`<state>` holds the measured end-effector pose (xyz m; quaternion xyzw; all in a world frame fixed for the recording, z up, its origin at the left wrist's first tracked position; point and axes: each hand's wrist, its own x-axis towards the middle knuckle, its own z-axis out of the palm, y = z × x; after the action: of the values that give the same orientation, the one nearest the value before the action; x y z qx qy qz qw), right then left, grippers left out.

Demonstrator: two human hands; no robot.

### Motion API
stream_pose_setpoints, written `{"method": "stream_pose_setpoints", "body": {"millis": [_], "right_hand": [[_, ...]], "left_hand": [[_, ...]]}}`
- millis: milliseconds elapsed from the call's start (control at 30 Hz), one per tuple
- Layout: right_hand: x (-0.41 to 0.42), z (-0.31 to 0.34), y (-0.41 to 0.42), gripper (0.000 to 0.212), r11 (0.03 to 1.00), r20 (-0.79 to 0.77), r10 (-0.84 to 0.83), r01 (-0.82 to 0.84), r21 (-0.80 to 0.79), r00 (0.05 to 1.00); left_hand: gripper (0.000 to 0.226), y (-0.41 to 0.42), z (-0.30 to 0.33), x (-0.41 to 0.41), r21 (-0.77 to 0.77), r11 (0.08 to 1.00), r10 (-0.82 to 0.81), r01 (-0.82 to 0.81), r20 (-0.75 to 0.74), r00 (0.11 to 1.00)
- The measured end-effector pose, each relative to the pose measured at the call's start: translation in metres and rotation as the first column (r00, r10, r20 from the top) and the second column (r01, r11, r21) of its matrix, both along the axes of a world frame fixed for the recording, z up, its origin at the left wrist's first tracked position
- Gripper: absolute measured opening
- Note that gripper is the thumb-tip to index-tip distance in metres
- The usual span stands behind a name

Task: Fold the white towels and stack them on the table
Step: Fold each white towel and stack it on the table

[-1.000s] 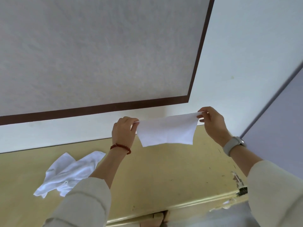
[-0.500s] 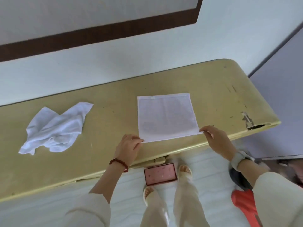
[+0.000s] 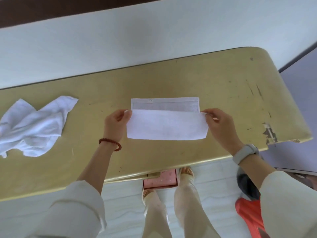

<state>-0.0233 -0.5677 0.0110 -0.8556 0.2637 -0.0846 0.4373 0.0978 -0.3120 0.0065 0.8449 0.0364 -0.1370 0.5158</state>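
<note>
A white towel (image 3: 165,125) lies on the yellow table (image 3: 214,86), near the middle. Its near half is lifted and carried over toward the far edge, so a strip of the lower layer still shows at the back. My left hand (image 3: 115,125) pinches the folded flap's left corner. My right hand (image 3: 220,126) pinches its right corner. A second white towel (image 3: 34,126) lies crumpled on the table at the far left, apart from both hands.
A white wall runs right behind the table. The table's right front edge is chipped (image 3: 270,133). Under the table's front edge are my feet, a pink box (image 3: 160,180) and a red and grey object (image 3: 248,208) on the floor.
The towel was held up in the air, then laid flat on the table. Both hands have since carried its near edge up and over toward the far edge.
</note>
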Motion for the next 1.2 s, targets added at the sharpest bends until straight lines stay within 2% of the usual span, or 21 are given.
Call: {"method": "stream_pose_setpoints", "body": {"millis": [167,400,600,867,1100,1200], "right_hand": [[0.041,-0.016,-0.014,0.021,0.998,0.033,-0.053,0.052,0.025,0.998],[0.067,-0.045,-0.027,0.021,0.999,-0.03,-0.037,0.036,-0.04,0.999],[0.075,-0.053,-0.026,0.022,0.99,-0.045,-0.027,0.02,-0.138,0.999],[0.083,-0.054,-0.03,0.019,0.941,-0.117,0.051,-0.087,-0.327,0.992],[0.086,-0.055,-0.032,0.017,0.935,-0.135,0.081,-0.122,-0.332,0.988],[0.085,-0.058,-0.033,0.016,0.935,-0.113,0.09,-0.123,-0.332,0.989]], "left_hand": [[0.013,-0.03,-0.013,0.033,0.053,0.997,0.058,-0.059,0.032,0.998],[0.02,-0.042,-0.043,0.048,0.219,0.967,0.116,-0.127,0.063,0.991],[0.014,-0.044,-0.045,0.049,0.259,0.953,0.138,-0.156,0.087,0.987],[0.008,-0.039,-0.041,0.045,0.324,0.941,0.107,-0.103,0.006,0.994],[0.008,-0.038,-0.04,0.034,0.322,0.937,0.125,-0.133,0.045,0.991],[0.009,-0.039,-0.039,0.037,0.347,0.931,0.114,-0.11,0.01,0.993]]}}
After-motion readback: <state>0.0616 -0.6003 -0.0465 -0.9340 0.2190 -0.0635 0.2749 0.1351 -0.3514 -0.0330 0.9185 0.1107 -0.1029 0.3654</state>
